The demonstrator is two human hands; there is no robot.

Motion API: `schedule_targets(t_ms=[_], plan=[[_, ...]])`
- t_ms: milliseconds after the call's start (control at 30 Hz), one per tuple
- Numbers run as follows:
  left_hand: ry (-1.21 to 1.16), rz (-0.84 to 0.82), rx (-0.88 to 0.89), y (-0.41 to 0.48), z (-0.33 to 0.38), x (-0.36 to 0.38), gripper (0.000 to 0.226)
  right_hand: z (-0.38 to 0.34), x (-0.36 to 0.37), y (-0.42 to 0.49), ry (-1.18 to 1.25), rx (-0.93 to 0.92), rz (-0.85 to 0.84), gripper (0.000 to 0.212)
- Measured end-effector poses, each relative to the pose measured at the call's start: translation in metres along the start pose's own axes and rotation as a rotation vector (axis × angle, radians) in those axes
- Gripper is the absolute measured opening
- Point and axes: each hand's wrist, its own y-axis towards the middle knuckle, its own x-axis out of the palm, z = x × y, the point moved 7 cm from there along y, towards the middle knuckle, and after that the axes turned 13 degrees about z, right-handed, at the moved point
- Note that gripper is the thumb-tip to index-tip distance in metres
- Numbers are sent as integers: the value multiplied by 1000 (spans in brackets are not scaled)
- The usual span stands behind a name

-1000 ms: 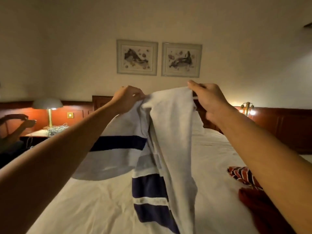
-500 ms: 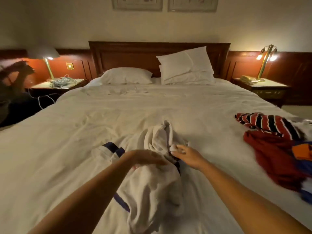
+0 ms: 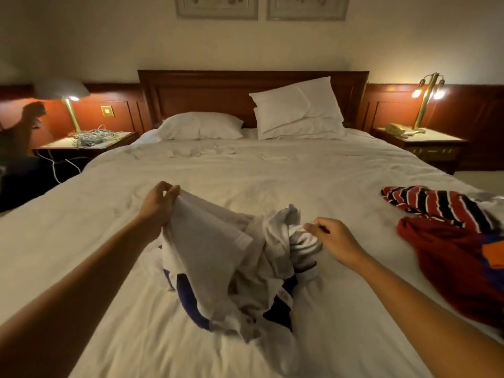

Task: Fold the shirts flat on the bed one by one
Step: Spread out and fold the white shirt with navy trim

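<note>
My left hand (image 3: 159,205) pinches a raised edge of the white shirt (image 3: 212,241), my right hand (image 3: 331,240) a bunched fold. It lies crumpled between them, trailing toward me.

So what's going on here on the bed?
A person is sorting out a crumpled white shirt with navy stripes in the middle of the bed. The left hand pinches one edge and lifts it, while the right hand pinches another bunched part. The shirt is not yet spread flat or folded. A striped shirt and a dark red shirt lie unfolded at the bed's right side.
</note>
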Motion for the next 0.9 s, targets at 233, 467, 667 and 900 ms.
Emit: schedule_targets(t_ms=[233, 467, 667, 900], plan=[[666, -94, 309, -5, 24, 35, 18, 15, -43, 5, -342, 55, -62, 58], [546, -722, 287, -167, -19, 166, 58, 50, -14, 3, -276, 52, -45, 37], [406, -502, 433, -173, -13, 175, 32, 87, 20, 12, -458, 15, -126, 19], [-298, -570, 64, -102, 57, 109, 23, 23, -3, 34, 190, -2, 119, 21]])
